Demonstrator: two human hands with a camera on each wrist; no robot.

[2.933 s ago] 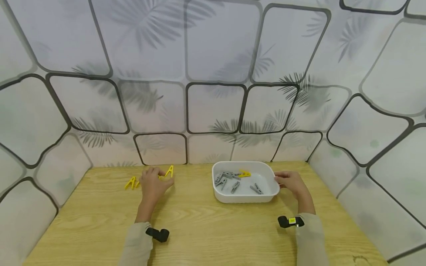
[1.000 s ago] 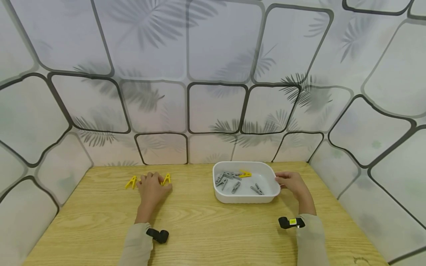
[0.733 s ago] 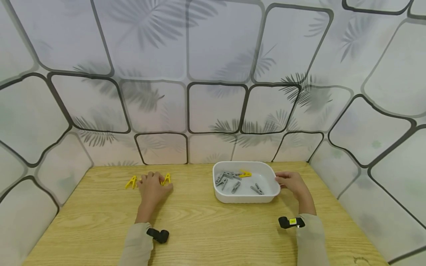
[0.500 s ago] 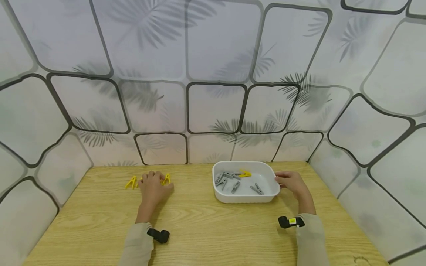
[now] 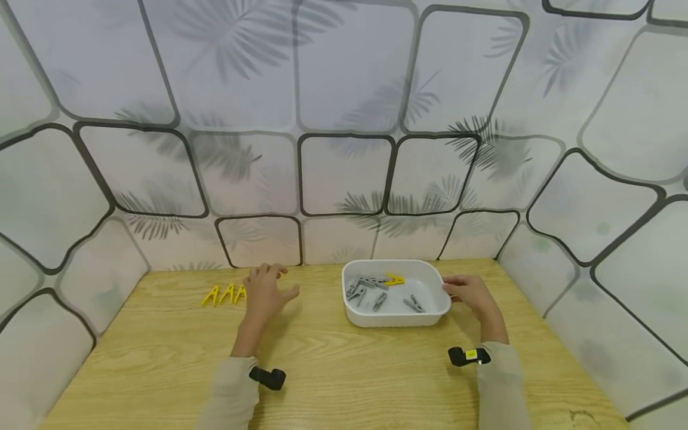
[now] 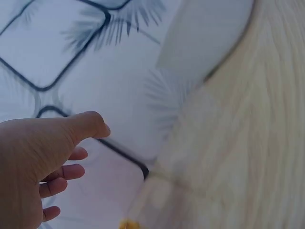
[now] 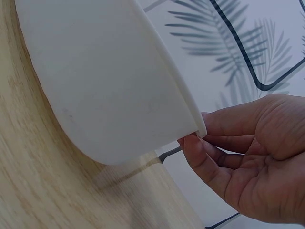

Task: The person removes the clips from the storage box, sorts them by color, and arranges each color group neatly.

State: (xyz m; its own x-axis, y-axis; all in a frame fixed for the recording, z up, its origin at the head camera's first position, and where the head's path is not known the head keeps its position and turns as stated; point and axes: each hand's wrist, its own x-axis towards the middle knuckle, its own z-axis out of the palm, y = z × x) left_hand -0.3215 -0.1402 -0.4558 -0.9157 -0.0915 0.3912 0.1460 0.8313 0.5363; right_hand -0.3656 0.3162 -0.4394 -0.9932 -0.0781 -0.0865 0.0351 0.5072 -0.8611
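Note:
Three yellow clothespins (image 5: 227, 293) stand in a row at the left of the table, legs down; the rightmost is partly covered by my left hand (image 5: 263, 294). That hand hovers just right of them, thumb spread from the fingers, with nothing in it. In the left wrist view a bit of a yellow clothespin (image 6: 129, 224) shows at the bottom edge. My right hand (image 5: 472, 294) pinches the right end of the white plastic basin (image 5: 398, 321) between thumb and fingers at its rim. Inside lie several grey clothespins (image 5: 380, 301) and a yellow clothespin (image 5: 395, 279).
The light wood table (image 5: 322, 370) ends at a patterned wall (image 5: 344, 179) behind, with more wall on both sides. Each wrist wears a small black camera (image 5: 267, 378).
My left hand has let go of the yellow clothespin, spread its fingers and shifted right, leaving the clothespin in the row. The right hand and the basin have stayed put.

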